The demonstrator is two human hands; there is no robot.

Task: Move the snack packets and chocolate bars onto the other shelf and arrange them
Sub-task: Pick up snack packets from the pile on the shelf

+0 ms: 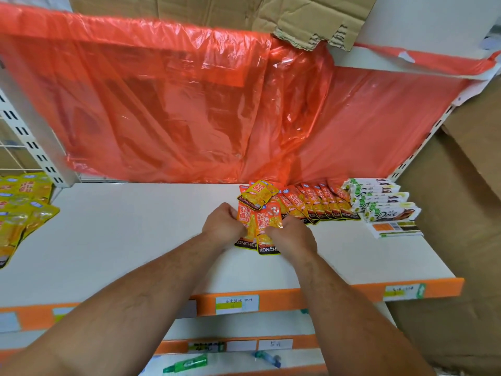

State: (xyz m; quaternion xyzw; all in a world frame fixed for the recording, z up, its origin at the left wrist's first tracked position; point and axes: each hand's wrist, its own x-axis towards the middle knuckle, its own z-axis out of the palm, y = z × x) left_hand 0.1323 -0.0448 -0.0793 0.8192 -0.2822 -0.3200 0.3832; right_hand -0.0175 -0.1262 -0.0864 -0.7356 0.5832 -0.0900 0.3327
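Both hands — L hand (222,222), R hand (291,236) — round orange snack packets (259,226) on shelf (135,240)

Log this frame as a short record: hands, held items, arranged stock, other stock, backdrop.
left hand: grips orange packets on the white shelf
right hand: grips the same packets
arranged: overlapping packet row, chocolate bars stacked to its right
other stock: yellow packets on the neighbouring shelf, far left
backdrop: red plastic sheet
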